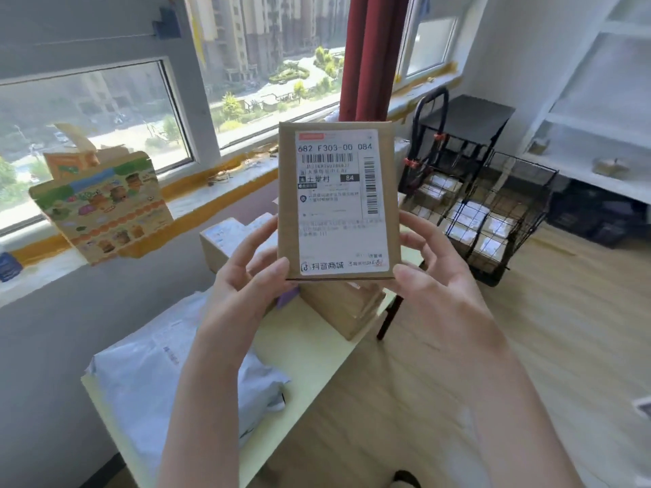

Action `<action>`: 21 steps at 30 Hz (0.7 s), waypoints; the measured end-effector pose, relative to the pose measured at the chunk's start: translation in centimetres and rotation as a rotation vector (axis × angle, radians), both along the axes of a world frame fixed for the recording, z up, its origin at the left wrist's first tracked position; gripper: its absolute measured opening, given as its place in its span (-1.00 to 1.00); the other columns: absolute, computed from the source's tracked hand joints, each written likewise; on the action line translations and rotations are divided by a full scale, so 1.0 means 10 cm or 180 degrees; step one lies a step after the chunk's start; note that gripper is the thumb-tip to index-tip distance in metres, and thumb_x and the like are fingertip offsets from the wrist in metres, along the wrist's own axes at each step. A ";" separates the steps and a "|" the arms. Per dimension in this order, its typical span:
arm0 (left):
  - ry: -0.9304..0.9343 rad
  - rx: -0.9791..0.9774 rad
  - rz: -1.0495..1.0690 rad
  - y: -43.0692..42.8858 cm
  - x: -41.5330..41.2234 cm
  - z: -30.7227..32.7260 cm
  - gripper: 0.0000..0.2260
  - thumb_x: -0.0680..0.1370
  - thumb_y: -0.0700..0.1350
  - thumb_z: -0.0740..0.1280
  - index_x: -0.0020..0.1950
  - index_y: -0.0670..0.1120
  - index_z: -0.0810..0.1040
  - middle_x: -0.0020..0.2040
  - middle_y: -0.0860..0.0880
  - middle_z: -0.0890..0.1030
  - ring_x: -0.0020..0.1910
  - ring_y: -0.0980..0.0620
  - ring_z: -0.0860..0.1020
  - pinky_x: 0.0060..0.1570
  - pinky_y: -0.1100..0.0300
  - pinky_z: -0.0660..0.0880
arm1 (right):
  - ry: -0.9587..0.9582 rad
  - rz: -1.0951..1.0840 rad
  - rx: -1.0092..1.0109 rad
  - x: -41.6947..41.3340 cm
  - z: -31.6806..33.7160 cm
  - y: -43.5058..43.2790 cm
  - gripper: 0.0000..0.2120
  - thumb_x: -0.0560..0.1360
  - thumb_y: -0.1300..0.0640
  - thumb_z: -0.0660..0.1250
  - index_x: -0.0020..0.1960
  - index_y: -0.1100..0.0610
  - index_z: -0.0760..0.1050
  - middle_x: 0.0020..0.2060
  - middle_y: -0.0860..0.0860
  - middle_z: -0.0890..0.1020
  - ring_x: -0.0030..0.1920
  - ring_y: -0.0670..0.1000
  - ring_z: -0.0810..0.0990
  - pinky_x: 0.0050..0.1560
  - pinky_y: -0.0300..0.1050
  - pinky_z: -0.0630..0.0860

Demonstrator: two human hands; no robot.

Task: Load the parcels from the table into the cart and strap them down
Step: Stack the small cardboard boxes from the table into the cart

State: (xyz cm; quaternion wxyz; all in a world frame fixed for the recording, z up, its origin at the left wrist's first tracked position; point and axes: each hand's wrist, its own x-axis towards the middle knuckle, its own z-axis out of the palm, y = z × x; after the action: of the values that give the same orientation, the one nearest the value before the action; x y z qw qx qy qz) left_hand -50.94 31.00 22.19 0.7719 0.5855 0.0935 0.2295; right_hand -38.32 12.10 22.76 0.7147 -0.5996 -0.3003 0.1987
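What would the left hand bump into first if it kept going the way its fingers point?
The left hand points up and to the right, into the labelled cardboard parcel it holds, so that comes first. Beyond the parcel, depth is unclear.
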 end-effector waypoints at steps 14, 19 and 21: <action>0.0323 0.0296 -0.0575 -1.37 1.44 0.03 -0.30 0.18 0.19 0.57 0.30 0.18 0.50 0.16 -0.13 0.62 0.16 -0.13 0.59 0.21 -0.09 0.45 | 0.0162 -0.0409 0.0098 1.23 -0.09 -1.61 -0.42 0.26 0.01 0.48 0.29 -0.07 0.51 0.22 0.12 0.54 0.26 0.15 0.53 0.32 0.31 0.39; 0.0403 0.0349 -0.0662 -1.93 2.10 -0.10 -0.37 0.28 0.12 0.46 0.35 0.15 0.46 0.14 -0.09 0.64 0.17 -0.12 0.59 0.22 -0.10 0.48 | 0.0317 -0.0465 0.0101 1.74 -0.17 -2.19 -0.27 0.20 -0.11 0.60 0.33 -0.02 0.50 0.25 0.17 0.52 0.24 0.17 0.55 0.30 0.26 0.43; 0.0449 0.0338 -0.0735 -2.13 2.32 -0.16 -0.39 0.29 0.12 0.44 0.34 0.17 0.46 0.17 -0.10 0.63 0.18 -0.13 0.58 0.26 -0.14 0.44 | 0.0395 -0.0545 0.0074 1.92 -0.22 -2.38 -0.36 0.26 0.00 0.54 0.32 -0.01 0.50 0.22 0.13 0.56 0.24 0.16 0.55 0.26 0.21 0.46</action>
State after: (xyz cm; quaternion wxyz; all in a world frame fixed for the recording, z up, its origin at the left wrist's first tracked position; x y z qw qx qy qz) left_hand -27.77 9.73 20.58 0.7526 0.6471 0.0672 0.1021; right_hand -19.12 -11.68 20.53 0.7532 -0.6013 -0.2054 0.1701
